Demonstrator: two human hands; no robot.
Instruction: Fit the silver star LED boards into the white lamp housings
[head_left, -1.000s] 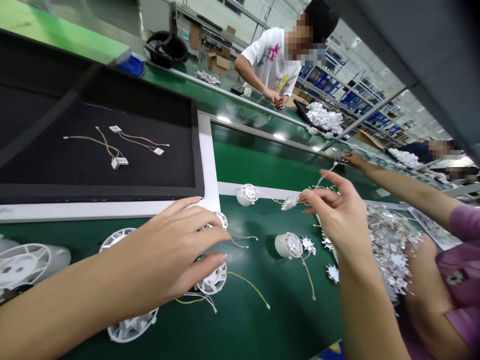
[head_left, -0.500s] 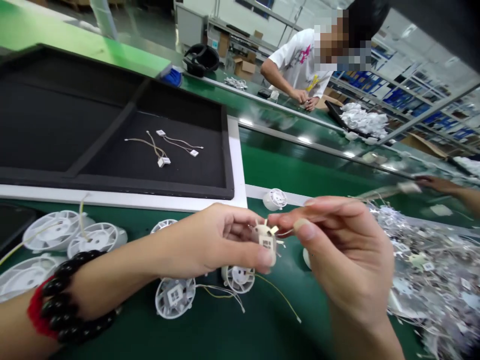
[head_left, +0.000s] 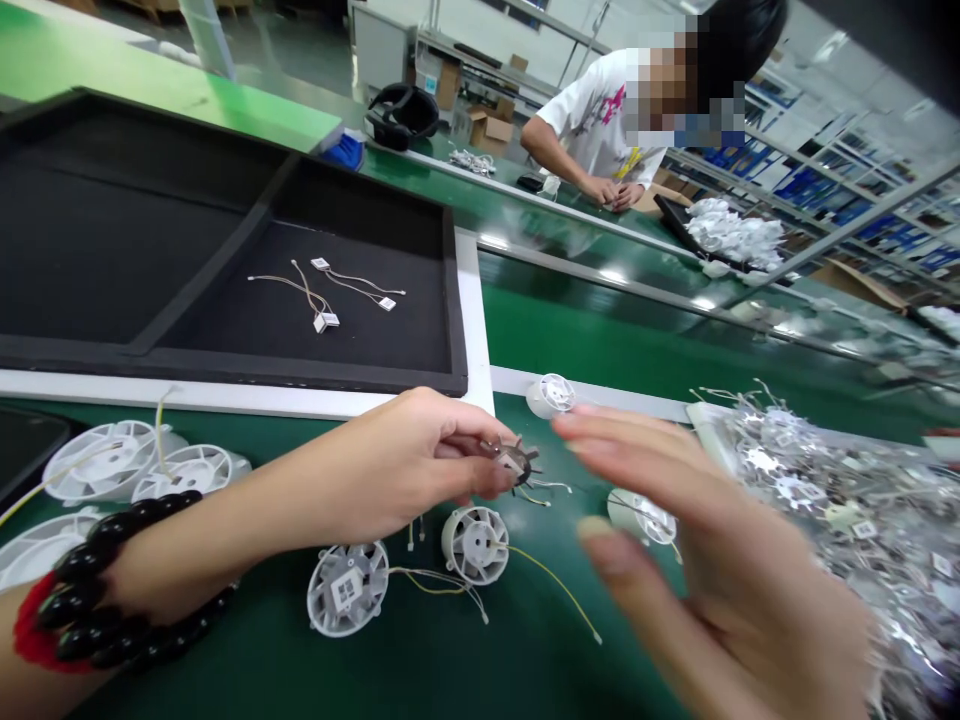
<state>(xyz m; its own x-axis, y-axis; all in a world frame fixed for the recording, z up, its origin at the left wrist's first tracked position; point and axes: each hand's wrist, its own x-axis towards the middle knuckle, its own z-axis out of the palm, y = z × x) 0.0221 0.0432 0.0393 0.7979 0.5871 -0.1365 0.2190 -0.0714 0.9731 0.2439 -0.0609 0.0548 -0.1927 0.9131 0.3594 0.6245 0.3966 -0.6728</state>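
Observation:
My left hand (head_left: pixel 424 455) pinches a small spoked metal plate (head_left: pixel 517 463) between thumb and fingers. The plate has a white label on its face, and thin wires trail from it to the right. My right hand (head_left: pixel 742 560) is off to the right with its fingers apart, empty and slightly blurred. Below the left hand lies a round white fan housing (head_left: pixel 478 540) with a yellow wire. Beside it is another white fan housing (head_left: pixel 347 588) with a labelled metal plate on it. A further white housing (head_left: pixel 643 515) lies partly behind my right hand.
A black divided tray (head_left: pixel 390 350) holds several labelled pieces with cables (head_left: pixel 325 321). Loose metal plates and wires form a pile (head_left: pixel 817 500) at right. More white housings (head_left: pixel 105 460) stand at left, one (head_left: pixel 551 396) farther back. A co-worker (head_left: pixel 592 130) works across the line.
My right hand has let go of the wire and moved right, its fingers spreading. The plate in my left hand has turned. Another person's hand at far right has left view.

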